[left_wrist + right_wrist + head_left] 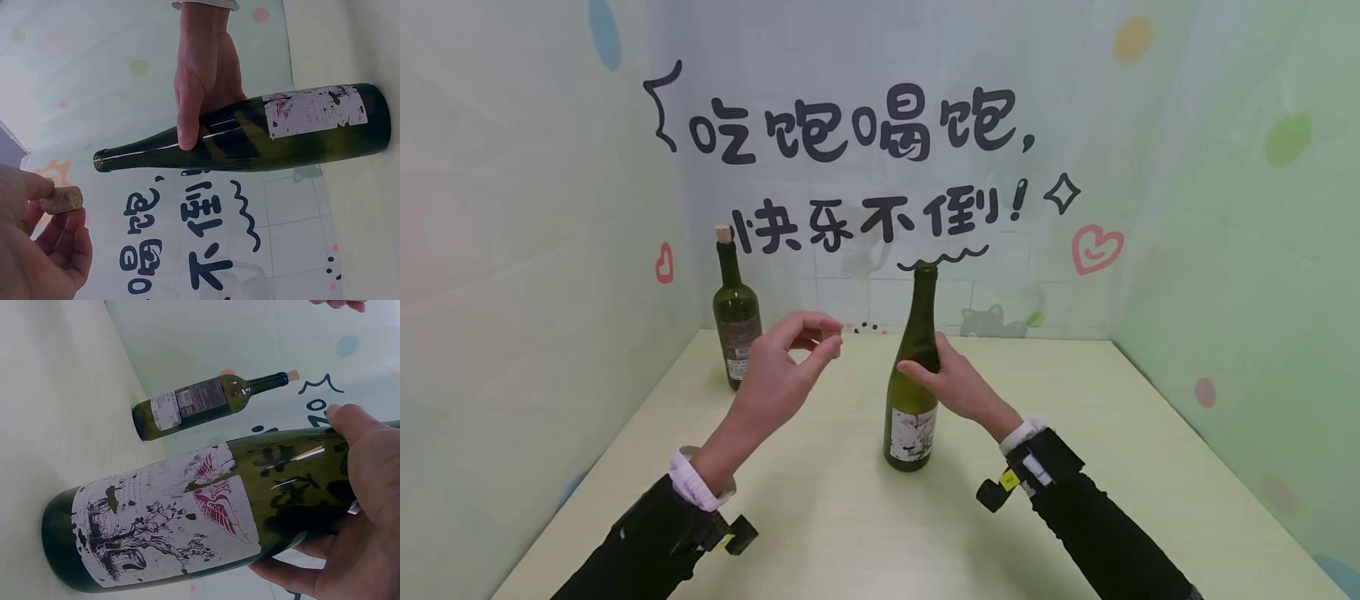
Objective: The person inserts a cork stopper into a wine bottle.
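Note:
A green wine bottle [912, 433] with a worn white label stands upright near the middle of the table. My right hand [964, 385] grips it round the shoulder, thumb across the front. Its mouth is uncovered in the left wrist view. My left hand [782, 367] is raised to the left of that bottle. Between thumb and fingers it pinches a cork [65, 200], which shows apart from the bottle's mouth. In the head view the fingers mostly hide the cork.
At the back left of the table [1037, 533] stands a second dark green bottle [737, 321], a cork [723, 233] in its neck. Pale printed walls [1240, 250] enclose the table at the back and both sides.

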`<state>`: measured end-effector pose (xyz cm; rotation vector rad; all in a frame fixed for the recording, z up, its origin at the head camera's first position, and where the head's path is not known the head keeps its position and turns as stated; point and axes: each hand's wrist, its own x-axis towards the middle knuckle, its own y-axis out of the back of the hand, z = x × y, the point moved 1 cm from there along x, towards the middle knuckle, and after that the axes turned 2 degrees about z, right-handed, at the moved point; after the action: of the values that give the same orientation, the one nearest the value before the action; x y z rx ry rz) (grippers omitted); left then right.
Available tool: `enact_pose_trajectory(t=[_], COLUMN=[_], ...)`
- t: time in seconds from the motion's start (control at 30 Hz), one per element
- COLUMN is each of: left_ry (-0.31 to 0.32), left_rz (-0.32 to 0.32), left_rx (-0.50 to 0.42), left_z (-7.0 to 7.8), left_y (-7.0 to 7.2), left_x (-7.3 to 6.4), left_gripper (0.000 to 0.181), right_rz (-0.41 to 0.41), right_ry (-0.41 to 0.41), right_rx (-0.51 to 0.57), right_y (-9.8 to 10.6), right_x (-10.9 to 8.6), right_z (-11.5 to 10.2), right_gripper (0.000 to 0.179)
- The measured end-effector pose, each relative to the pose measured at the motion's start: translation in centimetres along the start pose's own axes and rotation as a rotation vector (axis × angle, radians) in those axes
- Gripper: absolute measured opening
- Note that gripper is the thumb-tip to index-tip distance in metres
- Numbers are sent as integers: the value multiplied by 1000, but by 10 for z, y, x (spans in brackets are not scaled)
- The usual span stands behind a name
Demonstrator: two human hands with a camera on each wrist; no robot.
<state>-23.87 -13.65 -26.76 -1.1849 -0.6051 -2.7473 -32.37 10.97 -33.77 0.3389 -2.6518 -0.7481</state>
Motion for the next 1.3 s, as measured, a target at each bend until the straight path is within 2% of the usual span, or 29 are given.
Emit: enact_pose_trajectory(t=[0.2,0.67,0.8,1.1,1.3], left_ry=[-50,-131,-177,-315,-319], left_rz=[26,93,98,59,43], left_rx=[-39,-77,-96,-132,-164], left_z=[-3,11,19,51,58], left_y=[1,3,4,0,-9], left_x=[5,21,30,59,75], left_gripper=[20,25,24,22,23], right_rz=[-56,-205,-219,-230,-236], right_ry=[27,89,103,79,72], right_rx=[43,86,99,128,139], right_y=[-10,-30,-32,-35,-38], right_x=[-7,-16,-16,-16,-14], right_z=[-12,-34,-35,-34,-36], right_gripper=[63,64,63,64,62])
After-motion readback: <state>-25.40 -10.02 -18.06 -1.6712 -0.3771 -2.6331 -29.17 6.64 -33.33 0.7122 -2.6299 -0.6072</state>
